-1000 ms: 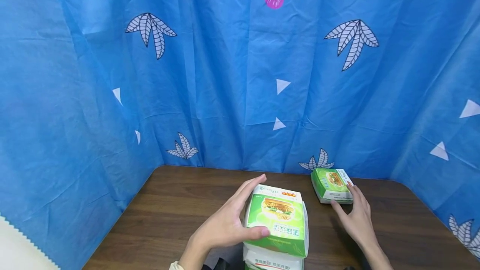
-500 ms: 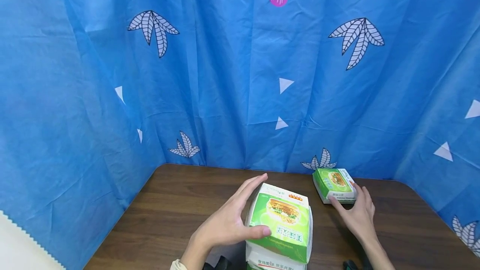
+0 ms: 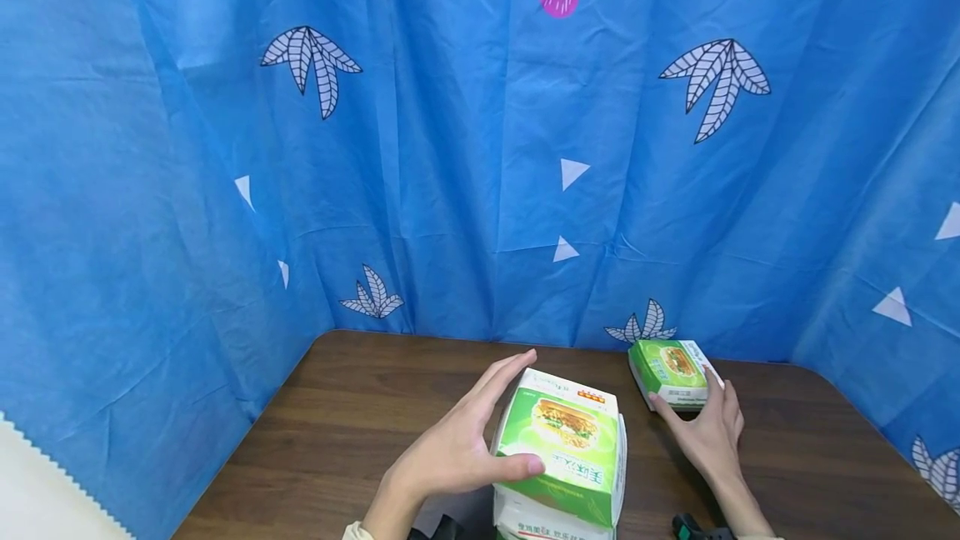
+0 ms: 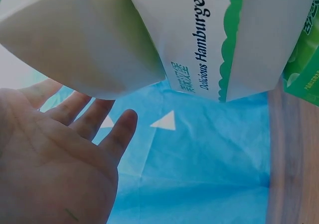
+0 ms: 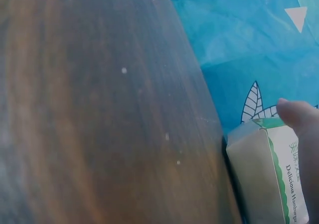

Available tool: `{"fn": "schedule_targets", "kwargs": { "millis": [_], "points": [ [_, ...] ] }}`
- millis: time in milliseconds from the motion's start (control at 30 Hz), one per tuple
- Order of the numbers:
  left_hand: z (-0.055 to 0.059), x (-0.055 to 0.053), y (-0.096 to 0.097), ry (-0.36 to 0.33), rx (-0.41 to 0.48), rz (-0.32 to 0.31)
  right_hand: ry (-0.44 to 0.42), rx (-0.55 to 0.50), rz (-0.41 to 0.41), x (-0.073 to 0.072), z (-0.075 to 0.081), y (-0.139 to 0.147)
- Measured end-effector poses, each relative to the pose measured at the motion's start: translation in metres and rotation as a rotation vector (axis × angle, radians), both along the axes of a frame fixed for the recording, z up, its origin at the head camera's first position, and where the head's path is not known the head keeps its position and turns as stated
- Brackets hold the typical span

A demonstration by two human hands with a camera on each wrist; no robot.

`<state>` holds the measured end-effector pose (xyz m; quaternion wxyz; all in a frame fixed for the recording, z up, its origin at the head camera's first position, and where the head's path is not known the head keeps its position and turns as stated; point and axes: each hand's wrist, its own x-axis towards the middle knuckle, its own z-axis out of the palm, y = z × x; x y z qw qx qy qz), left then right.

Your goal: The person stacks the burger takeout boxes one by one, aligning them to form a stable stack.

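A green-and-white hamburger box (image 3: 562,432) tops a stack, with a white box (image 3: 551,519) under it at the frame's bottom edge. My left hand (image 3: 453,448) is spread along its left side, thumb before its near left part. In the left wrist view that hand (image 4: 65,149) has extended fingers beside a curved white flap (image 4: 89,45). A second hamburger box (image 3: 675,369) lies at the table's back right. My right hand (image 3: 708,432) spans its near side, thumb at the left corner, fingers by the right edge. Whether they press on it is unclear.
The brown wooden table (image 3: 337,415) ends at a blue patterned curtain (image 3: 450,190) behind and at both sides. A dark wrist strap (image 3: 693,527) shows by the right forearm.
My right thumb has slid left towards the far box's near left corner, so thumb and fingers are wider apart. The left hand stays beside the stack. The head view has shifted slightly.
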<state>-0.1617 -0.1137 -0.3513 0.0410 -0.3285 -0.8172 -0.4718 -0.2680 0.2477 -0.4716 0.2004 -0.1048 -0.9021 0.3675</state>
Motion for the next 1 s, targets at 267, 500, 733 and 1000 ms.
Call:
{"fn": "schedule_targets", "kwargs": {
  "millis": [267,500,733,1000],
  "points": [
    [0.001,0.001,0.000,-0.001,-0.005,0.014,0.009,0.010,-0.017,-0.006,-0.004,0.000],
    [0.000,0.002,0.000,-0.037,-0.005,0.022,0.017,-0.007,-0.039,-0.008,-0.007,-0.001],
    [0.000,0.002,0.001,-0.034,-0.003,0.012,-0.011,0.010,-0.070,-0.010,-0.007,0.005],
    [0.002,0.001,0.002,-0.063,-0.001,0.000,-0.025,-0.015,-0.076,-0.011,-0.008,0.005]
  ]
}}
